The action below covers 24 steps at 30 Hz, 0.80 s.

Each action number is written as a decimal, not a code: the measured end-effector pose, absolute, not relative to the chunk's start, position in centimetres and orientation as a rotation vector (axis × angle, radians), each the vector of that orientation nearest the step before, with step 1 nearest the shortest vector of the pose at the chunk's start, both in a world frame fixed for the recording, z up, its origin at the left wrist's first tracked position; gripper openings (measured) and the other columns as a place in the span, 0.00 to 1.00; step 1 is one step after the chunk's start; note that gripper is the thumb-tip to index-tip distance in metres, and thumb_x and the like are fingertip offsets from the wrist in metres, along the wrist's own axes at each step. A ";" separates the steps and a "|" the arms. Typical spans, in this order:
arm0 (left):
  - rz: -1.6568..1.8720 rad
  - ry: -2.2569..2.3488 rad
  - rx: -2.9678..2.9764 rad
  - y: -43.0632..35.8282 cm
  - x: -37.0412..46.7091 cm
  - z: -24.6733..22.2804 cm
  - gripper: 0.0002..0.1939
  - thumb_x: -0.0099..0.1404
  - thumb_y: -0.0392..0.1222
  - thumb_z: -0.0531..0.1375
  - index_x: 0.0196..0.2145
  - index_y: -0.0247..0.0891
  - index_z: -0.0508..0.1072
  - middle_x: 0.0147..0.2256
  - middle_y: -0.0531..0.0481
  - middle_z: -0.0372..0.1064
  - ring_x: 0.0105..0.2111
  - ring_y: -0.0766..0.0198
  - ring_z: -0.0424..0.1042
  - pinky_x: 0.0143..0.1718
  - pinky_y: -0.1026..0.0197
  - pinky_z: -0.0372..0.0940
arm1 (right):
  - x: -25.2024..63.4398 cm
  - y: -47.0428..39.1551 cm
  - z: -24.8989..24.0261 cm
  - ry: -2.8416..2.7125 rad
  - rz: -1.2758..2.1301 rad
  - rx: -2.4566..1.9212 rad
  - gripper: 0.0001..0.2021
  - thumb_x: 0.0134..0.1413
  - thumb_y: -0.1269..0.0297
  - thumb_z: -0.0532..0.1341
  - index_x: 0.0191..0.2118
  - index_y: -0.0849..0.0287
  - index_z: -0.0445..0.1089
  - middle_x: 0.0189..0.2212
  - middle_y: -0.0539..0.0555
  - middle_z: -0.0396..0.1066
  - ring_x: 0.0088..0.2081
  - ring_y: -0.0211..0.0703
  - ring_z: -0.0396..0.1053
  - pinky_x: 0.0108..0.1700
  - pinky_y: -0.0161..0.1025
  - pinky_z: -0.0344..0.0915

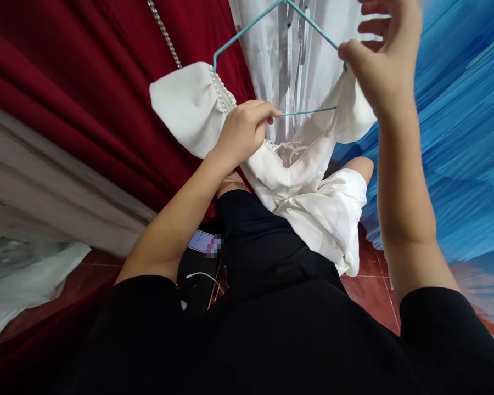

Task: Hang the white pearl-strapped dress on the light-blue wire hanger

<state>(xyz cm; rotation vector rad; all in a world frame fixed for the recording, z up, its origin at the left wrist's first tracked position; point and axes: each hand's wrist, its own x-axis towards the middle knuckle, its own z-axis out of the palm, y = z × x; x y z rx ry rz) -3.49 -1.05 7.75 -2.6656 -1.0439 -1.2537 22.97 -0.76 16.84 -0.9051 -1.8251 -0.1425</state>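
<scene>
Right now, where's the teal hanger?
Head view, top, just right of centre: the teal hanger spans the shoulders of the white dress, lower bar at the left hand, right slope at the thumb of the right hand.

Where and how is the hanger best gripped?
Likely best: pinch the hanger at its peak, from above. There its two slopes meet, clear of the dress, which spreads below. The left hand pinches the lower bar and the right hand is at the right slope, leaving the peak uncovered.
</scene>
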 end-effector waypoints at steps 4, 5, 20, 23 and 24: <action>-1.291 -1.110 -2.580 -1.1 -3.4 7.5 0.14 0.70 0.33 0.51 0.45 0.44 0.74 0.40 0.45 0.72 0.47 0.47 0.70 0.53 0.45 0.62 | 19.7 -2.8 14.1 -1.926 -0.266 -0.630 0.18 0.49 0.73 0.56 0.48 0.55 0.65 0.47 0.49 0.66 0.48 0.42 0.65 0.49 0.40 0.65; -1.306 -1.113 -2.578 -1.2 -3.4 7.4 0.13 0.71 0.34 0.51 0.46 0.44 0.73 0.41 0.45 0.72 0.48 0.47 0.70 0.54 0.45 0.61 | 19.1 -3.1 13.0 -2.018 -0.221 -0.717 0.16 0.54 0.70 0.56 0.49 0.53 0.65 0.46 0.49 0.67 0.47 0.43 0.65 0.50 0.41 0.65; -1.477 -0.978 -1.900 1.4 -8.9 10.4 0.12 0.70 0.28 0.56 0.44 0.44 0.65 0.40 0.58 0.69 0.41 0.70 0.70 0.45 0.63 0.72 | 18.2 -2.7 6.5 -1.982 -0.191 -1.212 0.23 0.70 0.50 0.40 0.52 0.43 0.71 0.42 0.50 0.72 0.49 0.53 0.64 0.58 0.54 0.55; -1.505 -0.898 -1.940 2.5 -11.6 11.5 0.16 0.65 0.23 0.54 0.40 0.43 0.72 0.36 0.57 0.74 0.38 0.64 0.75 0.42 0.61 0.74 | 18.4 -2.6 6.7 -1.996 -0.172 -1.162 0.21 0.70 0.52 0.42 0.51 0.44 0.71 0.45 0.48 0.71 0.50 0.52 0.65 0.58 0.54 0.56; -1.527 -0.875 -1.875 3.0 -12.7 11.8 0.17 0.61 0.21 0.54 0.38 0.41 0.73 0.35 0.59 0.74 0.36 0.65 0.75 0.40 0.63 0.74 | 18.6 -2.6 6.8 -2.001 -0.167 -1.158 0.20 0.70 0.53 0.43 0.51 0.44 0.71 0.45 0.47 0.71 0.49 0.52 0.65 0.58 0.53 0.56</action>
